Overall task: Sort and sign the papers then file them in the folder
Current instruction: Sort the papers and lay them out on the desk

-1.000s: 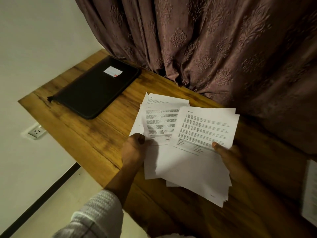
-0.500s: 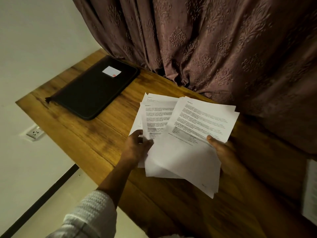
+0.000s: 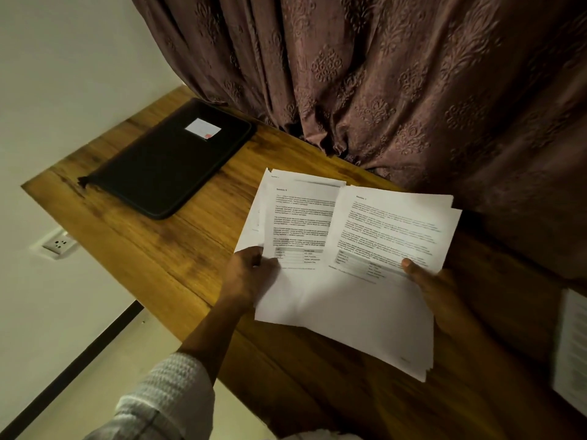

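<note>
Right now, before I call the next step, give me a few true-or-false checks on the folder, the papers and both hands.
1. The black folder lies closed on the table. True.
2. The left hand and the right hand each grip papers. True.
3. The papers are already filed in the folder. False: they are fanned out in the hands, apart from the folder.
4. A pen lies on the folder. False: only a white label shows on it.
5. Another printed sheet lies at the right edge of view. True.

left sheet: heading "section 5" | right sheet: heading blurred
</note>
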